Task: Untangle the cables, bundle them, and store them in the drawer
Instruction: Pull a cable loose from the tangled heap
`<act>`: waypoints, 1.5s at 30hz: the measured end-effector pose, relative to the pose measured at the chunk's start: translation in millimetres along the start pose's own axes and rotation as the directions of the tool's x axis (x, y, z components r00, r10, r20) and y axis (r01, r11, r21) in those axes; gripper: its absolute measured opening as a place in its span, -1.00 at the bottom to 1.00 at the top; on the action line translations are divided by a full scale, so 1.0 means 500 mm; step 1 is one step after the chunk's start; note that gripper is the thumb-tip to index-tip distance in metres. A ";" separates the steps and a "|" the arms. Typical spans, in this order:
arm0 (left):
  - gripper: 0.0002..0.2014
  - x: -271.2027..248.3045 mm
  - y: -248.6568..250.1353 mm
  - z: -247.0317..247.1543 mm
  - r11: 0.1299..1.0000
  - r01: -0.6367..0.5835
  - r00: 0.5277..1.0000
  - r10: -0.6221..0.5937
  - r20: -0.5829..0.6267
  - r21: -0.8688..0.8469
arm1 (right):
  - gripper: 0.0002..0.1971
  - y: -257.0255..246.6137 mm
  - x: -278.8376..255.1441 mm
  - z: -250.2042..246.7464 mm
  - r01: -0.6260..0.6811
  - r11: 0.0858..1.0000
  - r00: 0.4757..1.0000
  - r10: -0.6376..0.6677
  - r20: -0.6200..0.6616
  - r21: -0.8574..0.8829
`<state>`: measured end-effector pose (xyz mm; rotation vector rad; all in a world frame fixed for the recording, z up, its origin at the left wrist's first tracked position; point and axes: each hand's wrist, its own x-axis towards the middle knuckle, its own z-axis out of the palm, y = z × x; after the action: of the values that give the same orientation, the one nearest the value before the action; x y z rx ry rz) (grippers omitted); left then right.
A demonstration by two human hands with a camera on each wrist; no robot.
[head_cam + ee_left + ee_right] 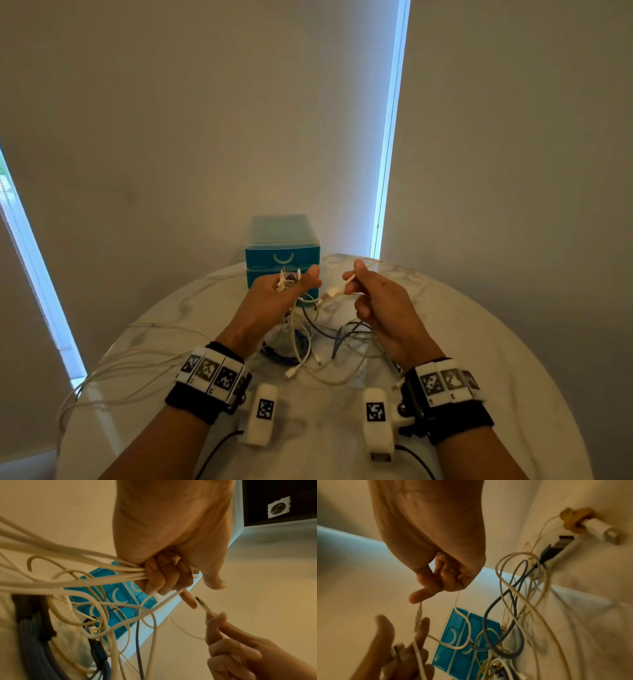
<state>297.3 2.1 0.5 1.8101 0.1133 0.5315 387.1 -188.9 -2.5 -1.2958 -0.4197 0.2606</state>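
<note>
Cables [72, 573] bunch in left hand's [281, 291] clenched fingers, clearest from left wrist; right hand [373, 301] pinches 1 plug [334, 292].

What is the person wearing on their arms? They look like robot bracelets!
Both arms are bare, with no sleeves. Each wrist wears a black band topped by white blocks with black-and-white square code markings. A white padded camera unit with its own square code hangs from each band, trailing a thin black cable.
</note>
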 end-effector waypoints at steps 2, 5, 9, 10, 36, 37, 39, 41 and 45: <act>-0.69 -0.012 0.012 0.003 0.999 -0.047 0.996 0.047 0.078 0.003 | -0.63 0.002 -0.004 0.014 0.033 0.999 0.999 -0.033 -0.003 -0.039; -0.77 -0.010 0.006 0.002 0.992 -0.121 0.991 0.120 0.066 0.017 | -0.63 0.000 -0.008 0.021 0.022 0.999 1.000 -0.022 0.012 -0.044; -0.70 -0.006 0.012 -0.010 0.996 -0.094 0.995 0.094 -0.031 0.005 | -0.65 0.001 -0.010 0.016 0.007 0.995 1.000 -0.008 -0.012 -0.103; -0.69 -0.004 0.011 -0.013 0.996 -0.087 0.995 0.088 -0.040 0.011 | -0.64 0.001 -0.012 0.016 0.007 0.993 1.000 -0.008 -0.007 -0.121; -0.61 0.000 0.007 -0.045 0.998 -0.045 0.988 0.040 -0.147 -0.033 | -0.72 -0.009 -0.011 0.028 0.300 0.898 0.927 -0.354 -0.123 -0.320; -0.61 0.000 0.006 -0.051 0.995 -0.041 0.991 0.029 -0.133 -0.089 | -0.71 -0.022 -0.011 0.025 0.270 0.940 0.930 -0.310 -0.196 -0.207; -0.62 0.000 0.006 -0.055 0.973 -0.027 0.997 0.011 -0.070 -0.230 | -0.70 -0.031 -0.020 0.027 0.160 0.982 0.974 -0.174 -0.148 -0.099; -0.62 0.002 0.008 -0.055 0.930 0.012 1.000 -0.003 0.024 -0.369 | -0.73 -0.020 -0.035 0.051 0.073 0.959 0.997 -0.069 0.025 -0.275; -0.62 0.003 0.014 -0.053 0.910 0.050 0.993 -0.001 0.118 -0.411 | -0.81 0.031 -0.043 0.098 0.181 0.856 0.962 -0.052 0.267 -0.485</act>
<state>286.4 24.1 13.1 1.4165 -0.0538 0.3949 346.9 -150.9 -10.3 -1.7548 -0.8180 0.2133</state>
